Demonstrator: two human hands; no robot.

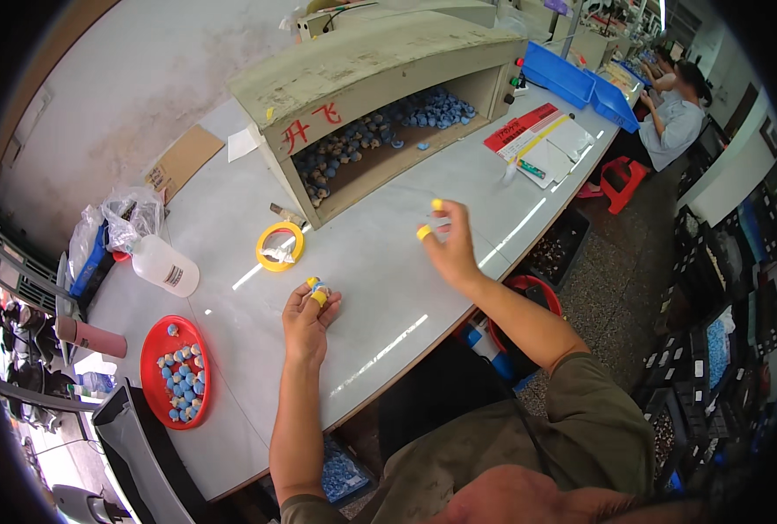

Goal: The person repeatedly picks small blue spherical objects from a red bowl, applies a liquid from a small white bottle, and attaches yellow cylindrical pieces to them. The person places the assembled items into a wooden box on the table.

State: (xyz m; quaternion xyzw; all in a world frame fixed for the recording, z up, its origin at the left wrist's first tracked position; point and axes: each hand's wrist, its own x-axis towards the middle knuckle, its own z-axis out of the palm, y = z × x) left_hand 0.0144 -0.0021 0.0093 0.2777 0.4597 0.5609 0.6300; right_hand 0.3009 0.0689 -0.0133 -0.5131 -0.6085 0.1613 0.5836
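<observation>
My left hand (306, 321) is raised over the table, thumb and fingertip closed on a small blue and whitish rounded piece (319, 286). Yellow covers sit on those two fingertips and partly hide the piece. To the right, my right hand (452, 249) hovers in front of the long box, its yellow-tipped thumb and forefinger apart; I make out nothing held between them. A red oval tray (147, 371) at the left carries several blue and beige rounded pieces (182, 374). More such pieces (354, 144) are heaped inside the open-fronted beige box (262, 140).
On the table are a yellow tape roll (262, 249), a white bottle (166, 265), a pink flask (92, 336) and a red and white packet (524, 129). Blue bins (559, 74) stand at the far right. Beyond them sits a person (672, 131); a red stool (620, 183) is nearby.
</observation>
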